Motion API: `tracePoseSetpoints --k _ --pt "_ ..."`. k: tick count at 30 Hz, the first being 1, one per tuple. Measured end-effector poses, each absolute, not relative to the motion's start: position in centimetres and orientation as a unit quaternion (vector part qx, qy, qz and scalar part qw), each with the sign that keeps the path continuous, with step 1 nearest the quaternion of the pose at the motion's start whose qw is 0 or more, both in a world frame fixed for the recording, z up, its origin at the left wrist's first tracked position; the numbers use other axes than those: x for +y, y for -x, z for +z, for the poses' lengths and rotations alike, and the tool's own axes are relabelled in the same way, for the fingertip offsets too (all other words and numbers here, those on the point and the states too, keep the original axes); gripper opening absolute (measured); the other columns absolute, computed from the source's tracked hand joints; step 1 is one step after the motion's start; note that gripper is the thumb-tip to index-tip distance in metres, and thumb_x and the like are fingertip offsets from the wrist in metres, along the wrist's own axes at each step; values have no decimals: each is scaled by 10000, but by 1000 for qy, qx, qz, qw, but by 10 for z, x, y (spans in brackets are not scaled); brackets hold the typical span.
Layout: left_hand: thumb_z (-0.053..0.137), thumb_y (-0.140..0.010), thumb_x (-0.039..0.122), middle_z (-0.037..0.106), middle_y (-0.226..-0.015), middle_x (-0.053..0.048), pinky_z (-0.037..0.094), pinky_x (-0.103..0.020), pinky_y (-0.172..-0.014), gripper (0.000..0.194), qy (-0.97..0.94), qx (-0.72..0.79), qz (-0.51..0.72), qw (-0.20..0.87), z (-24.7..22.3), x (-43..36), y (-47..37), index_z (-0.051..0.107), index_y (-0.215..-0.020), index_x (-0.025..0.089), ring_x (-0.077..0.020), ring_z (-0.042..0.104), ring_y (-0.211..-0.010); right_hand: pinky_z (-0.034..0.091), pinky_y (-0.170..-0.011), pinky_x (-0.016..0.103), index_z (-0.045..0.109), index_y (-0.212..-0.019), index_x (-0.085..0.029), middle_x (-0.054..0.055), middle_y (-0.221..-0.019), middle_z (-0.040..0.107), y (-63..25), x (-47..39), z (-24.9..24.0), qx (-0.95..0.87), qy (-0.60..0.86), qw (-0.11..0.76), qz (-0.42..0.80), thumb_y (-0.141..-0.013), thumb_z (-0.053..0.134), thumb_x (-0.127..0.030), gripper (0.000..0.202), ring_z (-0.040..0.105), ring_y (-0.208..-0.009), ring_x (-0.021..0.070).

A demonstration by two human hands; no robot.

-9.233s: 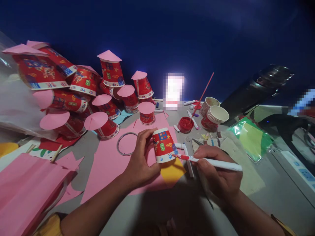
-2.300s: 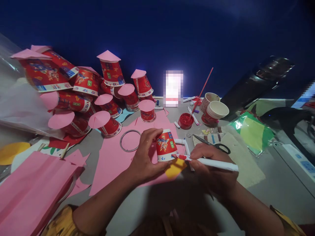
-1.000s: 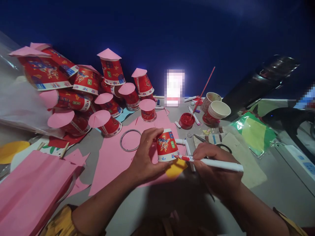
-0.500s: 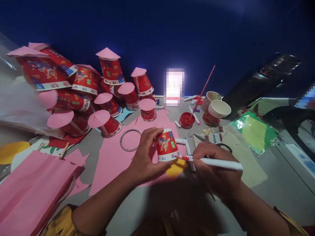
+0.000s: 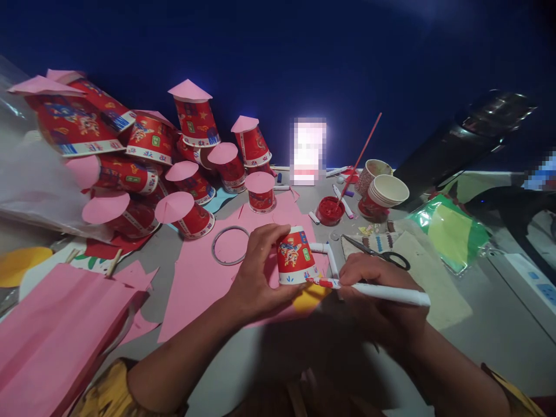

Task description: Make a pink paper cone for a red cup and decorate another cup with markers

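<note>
My left hand [image 5: 263, 272] is closed around an upside-down red paper cup [image 5: 297, 256] with a printed figure and a white band at its lower rim. Small blue marks show on that band. In my right hand [image 5: 382, 295] is a white marker [image 5: 386, 292] with a red tip end, held almost level. Its tip touches or nearly touches the white band; I cannot tell which. Beneath the cup lie pink paper [image 5: 195, 289] and a yellow paper piece [image 5: 310, 300]. White pens [image 5: 332, 260] lie just behind my right fingers.
Several red cups with pink cone tops [image 5: 185, 214] are piled at the left. Behind my hands stand a pot of red paint [image 5: 330, 211] holding a thin stick, and stacked paper cups [image 5: 388, 192]. Scissors [image 5: 397, 260] lie right, a tape ring [image 5: 230, 245] left.
The marker tip has shifted slightly left and down along the cup's white band. My right hand has moved a little, uncovering more of the scissors. The left hand keeps its hold.
</note>
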State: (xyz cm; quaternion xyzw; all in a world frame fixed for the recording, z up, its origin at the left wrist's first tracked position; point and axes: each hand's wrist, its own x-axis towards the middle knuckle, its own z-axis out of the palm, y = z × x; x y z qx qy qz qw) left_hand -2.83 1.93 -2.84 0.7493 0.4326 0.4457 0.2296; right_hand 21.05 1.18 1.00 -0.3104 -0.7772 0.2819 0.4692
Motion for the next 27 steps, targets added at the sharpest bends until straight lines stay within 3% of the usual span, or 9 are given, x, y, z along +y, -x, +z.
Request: tracePoseSetpoints --k 7,27 --pt "868 -792 407 514 -1422 -111 533 -561 -1082 838 -752 435 440 227 -29 18 29 431 -1503 328 -329 542 -1301 485 -605 298 643 -917 -228 3 -734 689 -209 11 10 -779 302 474 278 -914 657 -131 98 633 -624 158" --pt "845 -818 383 522 -1426 -115 545 -531 -1073 794 -751 432 449 219 -28 18 27 438 -1497 315 -317 543 -1316 501 -590 299 646 -872 -229 5 -711 695 -211 12 15 -762 352 483 249 -886 671 -122 111 651 -612 162"
